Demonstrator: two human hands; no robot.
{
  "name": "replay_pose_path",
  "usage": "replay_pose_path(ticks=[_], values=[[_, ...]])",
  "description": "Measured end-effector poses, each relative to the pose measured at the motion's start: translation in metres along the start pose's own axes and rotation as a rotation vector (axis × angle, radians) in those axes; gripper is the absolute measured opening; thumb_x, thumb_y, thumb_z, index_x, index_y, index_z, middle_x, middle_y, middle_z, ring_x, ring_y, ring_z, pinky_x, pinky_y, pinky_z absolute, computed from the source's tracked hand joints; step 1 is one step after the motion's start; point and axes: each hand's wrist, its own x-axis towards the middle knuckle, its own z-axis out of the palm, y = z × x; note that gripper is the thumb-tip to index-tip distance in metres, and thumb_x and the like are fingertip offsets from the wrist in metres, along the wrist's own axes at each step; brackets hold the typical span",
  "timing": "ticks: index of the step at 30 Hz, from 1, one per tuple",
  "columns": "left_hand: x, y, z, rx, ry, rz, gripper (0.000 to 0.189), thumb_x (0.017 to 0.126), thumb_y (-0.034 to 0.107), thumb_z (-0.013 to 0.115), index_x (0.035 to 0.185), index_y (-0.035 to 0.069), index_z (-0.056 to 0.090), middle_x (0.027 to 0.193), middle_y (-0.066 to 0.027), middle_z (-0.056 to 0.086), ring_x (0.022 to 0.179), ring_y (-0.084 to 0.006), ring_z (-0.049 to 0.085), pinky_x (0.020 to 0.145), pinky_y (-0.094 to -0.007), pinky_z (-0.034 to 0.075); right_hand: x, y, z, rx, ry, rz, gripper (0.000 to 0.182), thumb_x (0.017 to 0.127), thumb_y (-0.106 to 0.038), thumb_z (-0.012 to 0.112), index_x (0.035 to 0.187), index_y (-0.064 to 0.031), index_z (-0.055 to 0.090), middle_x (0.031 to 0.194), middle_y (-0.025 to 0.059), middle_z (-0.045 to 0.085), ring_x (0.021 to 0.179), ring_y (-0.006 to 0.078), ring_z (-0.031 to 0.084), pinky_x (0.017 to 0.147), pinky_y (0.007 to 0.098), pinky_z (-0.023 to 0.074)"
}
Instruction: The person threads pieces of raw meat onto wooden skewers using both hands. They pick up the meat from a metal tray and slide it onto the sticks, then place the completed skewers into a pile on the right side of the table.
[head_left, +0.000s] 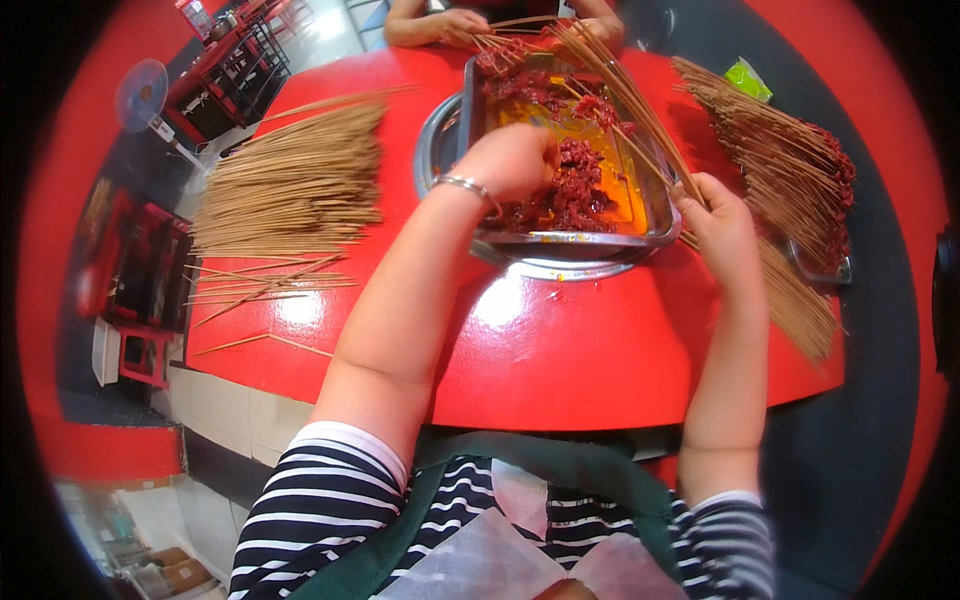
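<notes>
My left hand (514, 161), with a metal bangle at the wrist, reaches into a rectangular metal tray (574, 240) of raw red meat pieces (577, 187) and orange oily liquid. Its fingertips are at the meat, partly hidden behind the hand; whether they grip a piece cannot be seen. My right hand (709, 214) is closed around a bundle of long wooden skewers (645, 124) at the tray's right side. The skewers slant up and left over the tray, and meat (604, 112) is threaded near the end of some. Beneath the tray lies a round metal platter (559, 270).
A large pile of bare wooden skewers (292, 176) covers the red table's left side. At the right, meat-loaded skewers (780, 157) are heaped on a metal tray (832, 276), with more skewers (799, 300) below. Across the table, a person's hands (465, 28) hold skewers over the tray.
</notes>
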Motion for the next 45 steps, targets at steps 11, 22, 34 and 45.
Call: replay_pose_path(ticks=[11, 22, 34, 45], values=[[-0.004, 0.001, -0.008, -0.111, -0.051, -0.112, 0.023, 0.076, 0.015, 0.06, 0.094, 0.0, 0.063, 0.084, -0.016, 0.066, 0.079, -0.026, 0.064, 0.073, -0.0348, 0.05, -0.001, 0.004, 0.0, 0.117, -0.032, 0.027, 0.011, 0.085, -0.01, 0.058, 0.088, 0.0, 0.061, 0.067, -0.003, 0.051, 0.062, 0.0054, 0.043, 0.056, 0.0225, 0.0368], [0.002, -0.01, 0.003, 0.223, -0.023, -0.145, 0.024, 0.071, 0.013, 0.063, 0.093, 0.002, 0.063, 0.085, -0.0188, 0.064, 0.077, -0.0327, 0.063, 0.072, -0.0381, 0.05, 0.0, 0.005, -0.001, 0.027, -0.04, 0.024, 0.013, 0.085, -0.013, 0.059, 0.087, 0.0003, 0.061, 0.066, -0.0016, 0.05, 0.062, 0.006, 0.043, 0.055, 0.0229, 0.0363], [0.006, -0.004, -0.006, -1.28, 0.358, -0.088, 0.016, 0.087, 0.002, 0.054, 0.102, -0.001, 0.055, 0.09, -0.0085, 0.061, 0.08, -0.0163, 0.062, 0.069, -0.0258, 0.05, -0.001, 0.001, 0.0, 0.02, -0.03, 0.069, 0.015, 0.085, -0.014, 0.06, 0.081, 0.0006, 0.059, 0.062, -0.0026, 0.045, 0.06, 0.0058, 0.04, 0.053, 0.0233, 0.0337], [0.007, 0.014, 0.006, -1.037, 0.678, 0.013, 0.015, 0.079, -0.001, 0.062, 0.093, 0.0, 0.055, 0.08, -0.0034, 0.058, 0.068, -0.0087, 0.052, 0.06, -0.0205, 0.043, 0.001, 0.012, 0.002, 0.007, -0.057, -0.036, 0.015, 0.084, -0.012, 0.061, 0.08, 0.002, 0.059, 0.065, 0.0011, 0.047, 0.062, 0.0089, 0.043, 0.055, 0.0258, 0.0356]])
